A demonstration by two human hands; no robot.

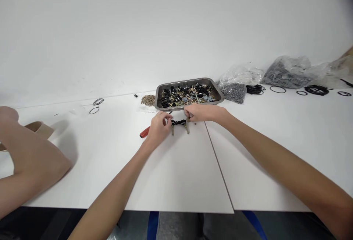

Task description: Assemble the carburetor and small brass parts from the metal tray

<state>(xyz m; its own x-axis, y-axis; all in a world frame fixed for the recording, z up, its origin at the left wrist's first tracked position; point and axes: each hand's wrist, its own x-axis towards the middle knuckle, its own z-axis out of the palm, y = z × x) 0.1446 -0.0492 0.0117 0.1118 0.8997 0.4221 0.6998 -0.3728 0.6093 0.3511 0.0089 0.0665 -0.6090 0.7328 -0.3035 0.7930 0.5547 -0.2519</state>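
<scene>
Between my hands, just in front of the tray, is a small black fitting (178,122) with two brass-coloured bolts pointing toward me. My left hand (160,128) pinches its left end with thumb and forefinger. At the right end, the fingers of my right hand (199,112) are closed on the fitting; the fingertips partly hide what they grip. A red-handled tool (145,132) lies under my left hand, its far part covered. The metal tray (157,100) holds many loose bolts and black parts.
Small brass-coloured pieces (148,100) lie in a pile left of the tray. Clear bags of dark parts (233,91) and coiled black rings (316,90) line the wall at right. Another person's arm (41,159) rests at left beside a tape roll (41,129). A seam (219,164) crosses the white table.
</scene>
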